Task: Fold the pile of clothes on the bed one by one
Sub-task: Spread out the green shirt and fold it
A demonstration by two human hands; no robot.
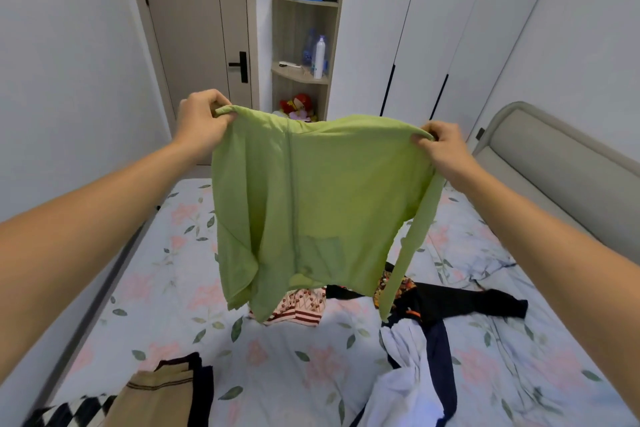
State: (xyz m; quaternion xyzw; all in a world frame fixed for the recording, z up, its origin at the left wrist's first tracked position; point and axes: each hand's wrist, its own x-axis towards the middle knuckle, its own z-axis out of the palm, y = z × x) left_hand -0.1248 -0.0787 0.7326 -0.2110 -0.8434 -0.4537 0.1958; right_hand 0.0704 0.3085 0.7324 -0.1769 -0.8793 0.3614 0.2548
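A light green long-sleeved top hangs spread out in the air above the bed. My left hand pinches its upper left corner and my right hand pinches its upper right corner. One green sleeve dangles down on the right. Behind and below it lies a loose pile: a red-and-pink patterned garment, a black garment and a white and navy garment.
A tan piece with dark trim and a black-and-white checked piece lie at the near left edge. The headboard stands at right. A door, a corner shelf and white wardrobes line the far wall.
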